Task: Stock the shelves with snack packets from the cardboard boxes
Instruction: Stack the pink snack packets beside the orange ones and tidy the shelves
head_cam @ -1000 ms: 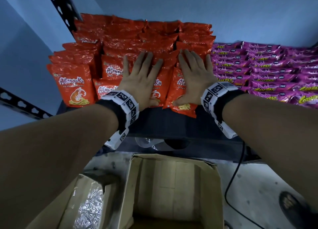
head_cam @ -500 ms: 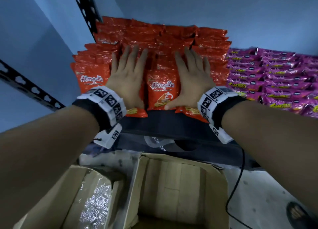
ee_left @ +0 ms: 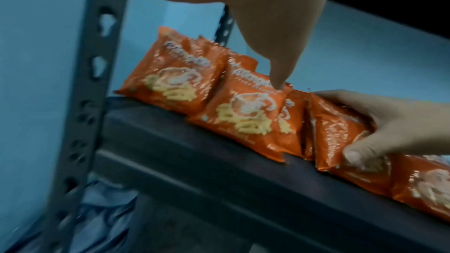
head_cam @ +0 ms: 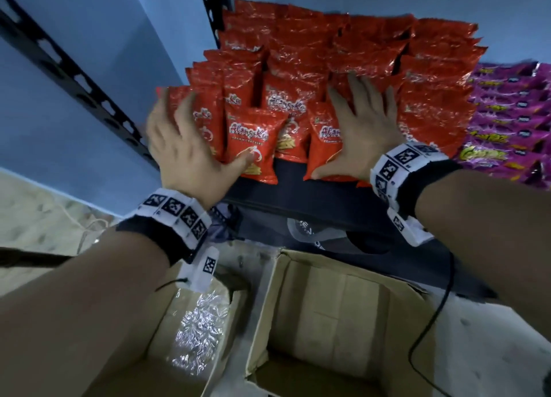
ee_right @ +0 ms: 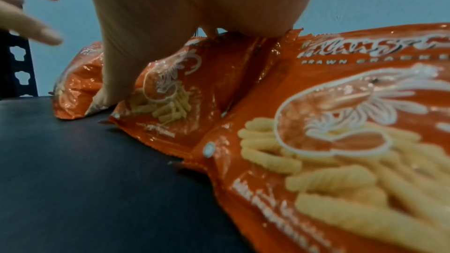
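Observation:
Orange-red prawn-cracker packets (head_cam: 343, 48) are stacked in rows on the dark shelf (head_cam: 298, 194). My left hand (head_cam: 185, 140) hovers with straight fingers over the leftmost packets, and its thumb (ee_left: 277, 76) touches the front packet (head_cam: 253, 140). To its right, my right hand (head_cam: 363, 128) lies flat on the neighbouring packets, fingers spread. Its thumb (ee_left: 355, 155) presses the front of a packet (ee_left: 336, 132) near the shelf edge. In the right wrist view the palm (ee_right: 194, 3) rests on a packet (ee_right: 175, 84). Neither hand holds a packet.
Purple snack packets (head_cam: 512, 113) fill the shelf to the right. Below the shelf stand an empty cardboard box (head_cam: 328, 307) and a second box (head_cam: 143, 367) with crinkled silver foil (head_cam: 196, 331) in it. A black slotted upright (ee_left: 90, 84) stands at the shelf's left end. A black cable (head_cam: 432, 322) lies on the floor.
My left hand has slid left off the middle packets toward the leftmost ones, its thumb trailing on the front packet. The right hand stays pressed on the packets. The head view has shifted.

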A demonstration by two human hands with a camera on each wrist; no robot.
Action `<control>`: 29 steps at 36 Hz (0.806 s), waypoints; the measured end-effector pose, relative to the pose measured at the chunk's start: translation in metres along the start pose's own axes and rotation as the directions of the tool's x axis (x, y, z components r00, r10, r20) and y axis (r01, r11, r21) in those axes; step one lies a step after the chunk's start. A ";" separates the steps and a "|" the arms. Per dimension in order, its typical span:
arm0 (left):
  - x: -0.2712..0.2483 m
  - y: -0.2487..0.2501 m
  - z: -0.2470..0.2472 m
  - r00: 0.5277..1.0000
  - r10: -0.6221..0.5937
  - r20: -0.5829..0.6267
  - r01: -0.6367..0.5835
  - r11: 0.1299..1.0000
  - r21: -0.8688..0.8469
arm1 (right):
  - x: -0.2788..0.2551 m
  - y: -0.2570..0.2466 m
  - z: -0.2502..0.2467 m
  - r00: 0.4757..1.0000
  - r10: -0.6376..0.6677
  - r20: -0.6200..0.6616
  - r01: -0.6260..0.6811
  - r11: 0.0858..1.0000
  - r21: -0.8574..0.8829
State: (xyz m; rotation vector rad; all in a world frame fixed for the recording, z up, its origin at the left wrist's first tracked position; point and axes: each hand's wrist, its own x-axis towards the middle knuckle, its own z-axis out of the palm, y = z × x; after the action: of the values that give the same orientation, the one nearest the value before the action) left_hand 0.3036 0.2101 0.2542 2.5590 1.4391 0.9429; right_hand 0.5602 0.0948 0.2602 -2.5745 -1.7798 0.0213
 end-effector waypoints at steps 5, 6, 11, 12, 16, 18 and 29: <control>-0.002 -0.009 0.015 0.965 -0.165 0.204 0.180 0.982 -0.057 | 0.001 -0.005 -0.001 1.000 0.002 0.015 -0.002 1.000 -0.010; -0.001 -0.008 0.018 0.950 -0.201 0.240 0.221 0.973 -0.060 | 0.002 -0.005 -0.001 1.000 0.004 0.014 -0.004 1.000 -0.007; 0.004 -0.006 0.032 0.865 -0.352 0.356 0.411 0.906 -0.104 | 0.004 -0.006 -0.002 1.000 0.010 0.012 -0.010 1.000 0.000; 0.005 -0.006 0.036 0.858 -0.366 0.361 0.433 0.893 -0.123 | 0.004 -0.006 -0.002 1.000 0.012 0.012 -0.012 1.000 -0.001; 0.003 -0.002 0.045 0.877 -0.316 0.362 0.407 0.889 -0.210 | 0.007 -0.007 0.001 1.000 0.017 0.007 -0.017 1.000 -0.007; 0.002 0.004 0.048 0.889 -0.272 0.369 0.376 0.893 -0.247 | 0.008 -0.007 0.001 1.000 0.019 0.011 -0.019 1.000 -0.010; 0.010 0.022 0.070 0.859 -0.292 0.421 0.400 0.895 -0.197 | 0.015 -0.004 0.004 1.000 0.014 0.015 -0.013 1.000 -0.007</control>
State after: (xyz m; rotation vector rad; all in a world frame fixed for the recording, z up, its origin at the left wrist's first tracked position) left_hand 0.3611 0.2219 0.2096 2.0328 1.4597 0.5089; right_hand 0.5619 0.1104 0.2566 -2.5979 -1.7705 0.0349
